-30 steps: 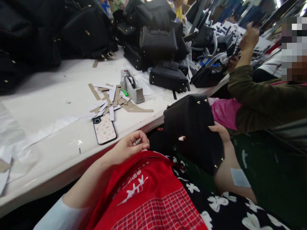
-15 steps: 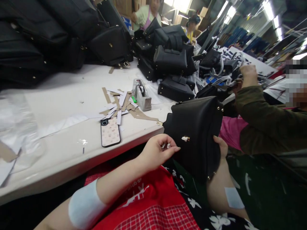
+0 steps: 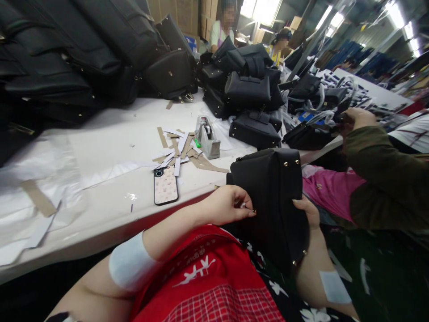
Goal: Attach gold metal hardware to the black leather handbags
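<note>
A black handbag (image 3: 268, 192) is held tilted over my lap at the table's front edge, with gold studs at its corners. My right hand (image 3: 310, 213) grips its right side, the thumb on the near face and the other fingers behind. My left hand (image 3: 234, 205) is curled closed, with small white scraps (image 3: 243, 205) showing inside the fingers. Its thumb and fingertip pinch at the small gold fitting (image 3: 254, 211) on the bag's face, which they mostly cover.
On the white table (image 3: 110, 134) lie a phone (image 3: 166, 185), card strips (image 3: 181, 147) and a tape dispenser (image 3: 208, 138). Black bags (image 3: 248, 87) are piled behind and at left. A co-worker's sleeved arm (image 3: 378, 165) reaches in from the right.
My left hand has moved onto the bag's gold fitting, where a white piece showed before. The bag has turned slightly in my right hand. The view has shifted a little left.
</note>
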Demonstrator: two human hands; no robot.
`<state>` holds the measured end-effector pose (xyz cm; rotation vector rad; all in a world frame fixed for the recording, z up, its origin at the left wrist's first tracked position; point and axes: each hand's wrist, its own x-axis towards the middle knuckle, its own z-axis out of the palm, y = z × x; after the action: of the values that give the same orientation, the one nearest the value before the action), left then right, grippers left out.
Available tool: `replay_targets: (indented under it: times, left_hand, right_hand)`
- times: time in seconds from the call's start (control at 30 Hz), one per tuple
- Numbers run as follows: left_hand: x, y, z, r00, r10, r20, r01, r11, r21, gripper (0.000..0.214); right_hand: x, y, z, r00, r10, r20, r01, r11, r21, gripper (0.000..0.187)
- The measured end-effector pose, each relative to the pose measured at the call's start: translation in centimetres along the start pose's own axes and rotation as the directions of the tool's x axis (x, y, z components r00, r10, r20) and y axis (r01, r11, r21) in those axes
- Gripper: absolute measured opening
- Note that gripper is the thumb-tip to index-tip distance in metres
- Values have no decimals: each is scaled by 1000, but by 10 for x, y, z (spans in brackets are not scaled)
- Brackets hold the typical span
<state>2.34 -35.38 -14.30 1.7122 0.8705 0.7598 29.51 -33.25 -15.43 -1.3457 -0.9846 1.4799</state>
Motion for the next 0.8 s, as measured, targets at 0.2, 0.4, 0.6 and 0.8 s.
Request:
replay_targets:
  times: [0.2,0.4,0.6,0.8]
  left_hand:
    - [-5,3,-9,997,53,47,-60,988,143,10]
    - [-15,-10,-12,999,-16,49,30,957,-288,22]
    - [-37,-16,-17,995,-62,83,94,872,-480,30]
    - [-80,-30,-44,983,-126,-133,9,759,-651,32]
  right_hand:
    - [1,4,-1,999,26,36,-27,999,30,32]
    - [9,12,-7,999,35,-3,-35,999,35,26]
    - [12,12,7,989,142,-53,-131,977,170,22]
    - [16,17,-36,995,72,-75,-51,968,244,28]
